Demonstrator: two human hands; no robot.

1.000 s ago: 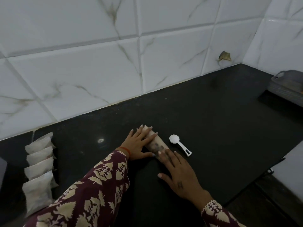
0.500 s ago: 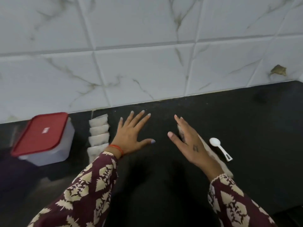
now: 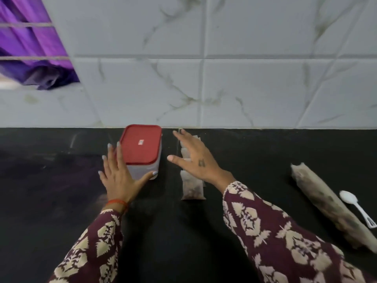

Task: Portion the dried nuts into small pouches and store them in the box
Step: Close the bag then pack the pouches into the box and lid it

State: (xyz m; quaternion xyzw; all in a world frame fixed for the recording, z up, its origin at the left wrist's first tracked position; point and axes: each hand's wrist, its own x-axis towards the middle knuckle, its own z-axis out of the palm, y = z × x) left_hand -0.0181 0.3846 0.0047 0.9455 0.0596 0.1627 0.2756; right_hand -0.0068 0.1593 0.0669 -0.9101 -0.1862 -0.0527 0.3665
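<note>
Left hand point(image 3: 120, 176), fingers spread, cups red-lidded translucent plastic box point(image 3: 141, 149) at black tabletop's point(image 3: 255, 152) rear edge; right hand point(image 3: 195, 158), fingers straight, hovers over small filled pouches point(image 3: 192, 187).

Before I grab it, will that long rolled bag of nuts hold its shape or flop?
The rolled bag will probably sag if lifted by one end, since it looks like soft film. Being round, it may roll toward the spoon if nudged.

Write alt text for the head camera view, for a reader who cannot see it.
A person's left hand touches the side of a red-lidded box on a black counter; the open right hand hovers over a row of filled pouches. A rolled bag and white spoon lie right.
</note>
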